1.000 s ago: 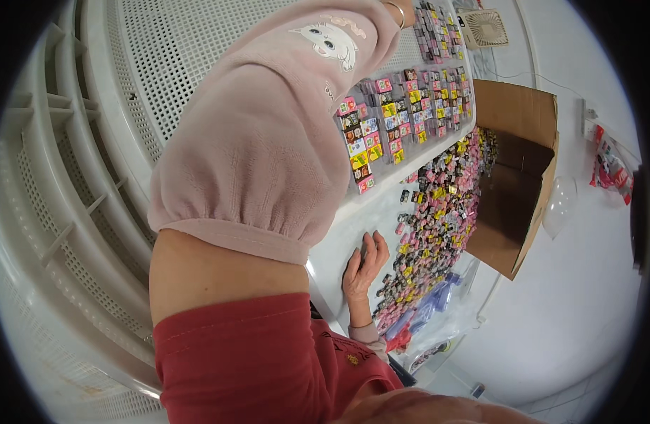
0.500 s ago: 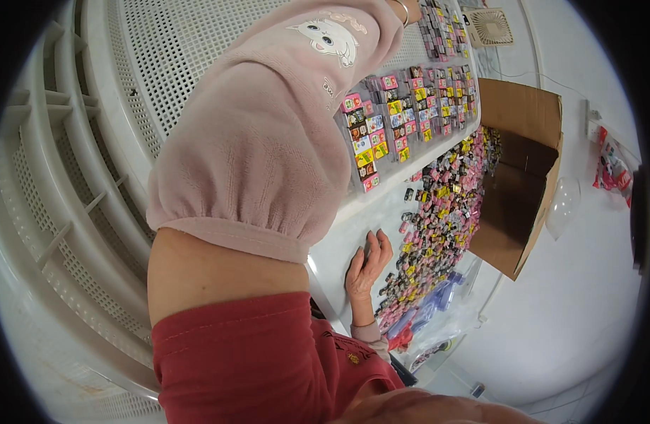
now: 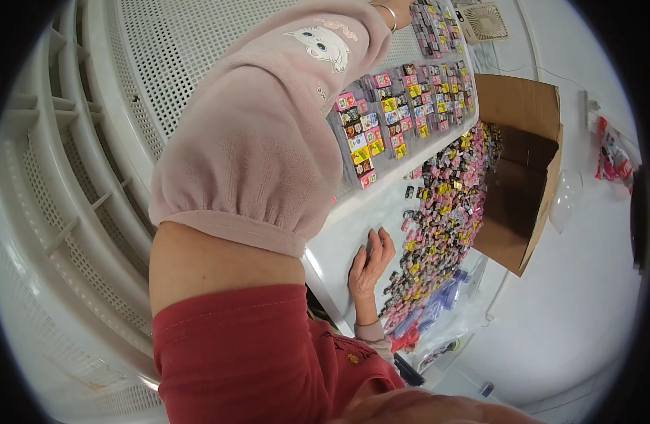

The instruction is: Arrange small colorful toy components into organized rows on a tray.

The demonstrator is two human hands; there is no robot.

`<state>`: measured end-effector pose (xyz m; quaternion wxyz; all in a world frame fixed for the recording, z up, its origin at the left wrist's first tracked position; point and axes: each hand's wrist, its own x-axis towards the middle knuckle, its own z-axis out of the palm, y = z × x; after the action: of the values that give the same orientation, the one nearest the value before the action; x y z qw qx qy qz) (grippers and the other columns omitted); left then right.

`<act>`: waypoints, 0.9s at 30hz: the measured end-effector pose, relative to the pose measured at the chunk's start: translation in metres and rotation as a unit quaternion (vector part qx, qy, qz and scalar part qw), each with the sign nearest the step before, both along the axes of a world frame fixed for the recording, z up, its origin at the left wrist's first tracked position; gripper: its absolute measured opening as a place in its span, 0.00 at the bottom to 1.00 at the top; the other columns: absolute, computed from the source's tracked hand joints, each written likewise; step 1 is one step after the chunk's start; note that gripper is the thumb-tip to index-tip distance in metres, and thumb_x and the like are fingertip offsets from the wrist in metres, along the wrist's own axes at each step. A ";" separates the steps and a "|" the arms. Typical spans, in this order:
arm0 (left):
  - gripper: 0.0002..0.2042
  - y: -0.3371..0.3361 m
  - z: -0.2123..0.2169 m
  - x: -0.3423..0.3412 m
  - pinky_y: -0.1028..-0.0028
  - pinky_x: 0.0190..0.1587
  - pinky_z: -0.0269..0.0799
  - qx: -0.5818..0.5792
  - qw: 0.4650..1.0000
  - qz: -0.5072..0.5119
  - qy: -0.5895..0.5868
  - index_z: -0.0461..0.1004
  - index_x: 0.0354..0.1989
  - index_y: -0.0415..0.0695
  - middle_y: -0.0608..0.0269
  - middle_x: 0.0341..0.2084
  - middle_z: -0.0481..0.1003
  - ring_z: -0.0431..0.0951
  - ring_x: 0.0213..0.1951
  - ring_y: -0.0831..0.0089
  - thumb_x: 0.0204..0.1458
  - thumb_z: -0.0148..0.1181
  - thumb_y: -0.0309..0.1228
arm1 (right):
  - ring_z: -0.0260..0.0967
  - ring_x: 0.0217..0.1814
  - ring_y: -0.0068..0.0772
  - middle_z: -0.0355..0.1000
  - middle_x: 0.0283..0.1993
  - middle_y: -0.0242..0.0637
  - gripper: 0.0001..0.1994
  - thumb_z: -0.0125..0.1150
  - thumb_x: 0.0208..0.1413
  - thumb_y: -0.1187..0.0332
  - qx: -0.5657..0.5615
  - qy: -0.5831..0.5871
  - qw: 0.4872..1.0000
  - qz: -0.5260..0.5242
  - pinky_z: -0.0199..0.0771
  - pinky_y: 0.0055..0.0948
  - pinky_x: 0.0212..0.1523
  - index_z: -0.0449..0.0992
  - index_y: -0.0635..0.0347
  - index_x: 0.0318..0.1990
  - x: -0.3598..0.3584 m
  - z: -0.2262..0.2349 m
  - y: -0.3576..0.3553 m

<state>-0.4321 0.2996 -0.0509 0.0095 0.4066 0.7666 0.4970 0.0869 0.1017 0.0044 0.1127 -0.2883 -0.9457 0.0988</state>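
My left arm, in a pink plush sleeve cover [image 3: 268, 134] with a white cat print, stretches across a white perforated plastic basket turned into a work surface [image 3: 187, 42]. At its end my left hand [image 3: 401, 14], with a bracelet at the wrist, meets the top edge; its fingers are out of sight. Nearest to it are rows of small printed blocks [image 3: 436, 28] in pink, black and yellow. More such rows [image 3: 360, 141] lie closer, beside the sleeve. My right hand [image 3: 369, 267] rests on the white table [image 3: 346, 247], fingers loosely bent and apart, holding nothing visible.
A large heap of loose small blocks [image 3: 445, 205] spreads right of my right hand. Behind it an open cardboard box [image 3: 519, 191] lies on its side. Clear plastic bags [image 3: 438, 311] lie nearer. A small fan [image 3: 484, 22] stands far off; a red bag [image 3: 613, 154] lies right.
My left hand and sleeve have shifted slightly left and a little more of the hand shows. The right hand stays in nearly the same place and pose.
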 end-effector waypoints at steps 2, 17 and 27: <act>0.20 -0.014 0.009 0.007 0.55 0.44 0.72 0.024 1.000 0.009 -0.010 0.66 0.56 0.46 0.39 0.34 0.76 0.76 0.41 0.44 0.53 0.46 0.28 | 0.55 0.61 0.52 0.59 0.59 0.52 0.19 0.51 0.52 0.76 0.001 0.000 1.000 0.000 0.54 0.44 0.61 0.68 0.65 0.54 0.000 0.000 0.000; 0.29 -0.049 0.064 0.012 0.69 0.17 0.69 0.049 0.944 -0.022 -0.326 0.59 0.62 0.41 0.56 0.16 0.76 0.73 0.11 0.69 0.54 0.52 0.44 | 0.58 0.59 0.52 0.62 0.57 0.49 0.21 0.57 0.46 0.75 -0.008 0.033 0.999 -0.001 0.54 0.46 0.59 0.70 0.61 0.52 -0.002 0.008 0.002; 0.20 -0.024 0.065 0.030 0.73 0.12 0.62 0.067 0.943 0.005 -0.325 0.67 0.52 0.36 0.59 0.14 0.74 0.68 0.08 0.73 0.57 0.52 0.39 | 0.57 0.59 0.53 0.61 0.57 0.47 0.22 0.57 0.43 0.77 -0.034 0.034 0.999 -0.007 0.55 0.45 0.59 0.70 0.62 0.51 -0.002 0.016 0.004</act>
<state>-0.4023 0.2756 0.0137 0.2284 0.2183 0.6885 0.6528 0.0854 0.1057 0.0199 0.1359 -0.2953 -0.9353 0.1396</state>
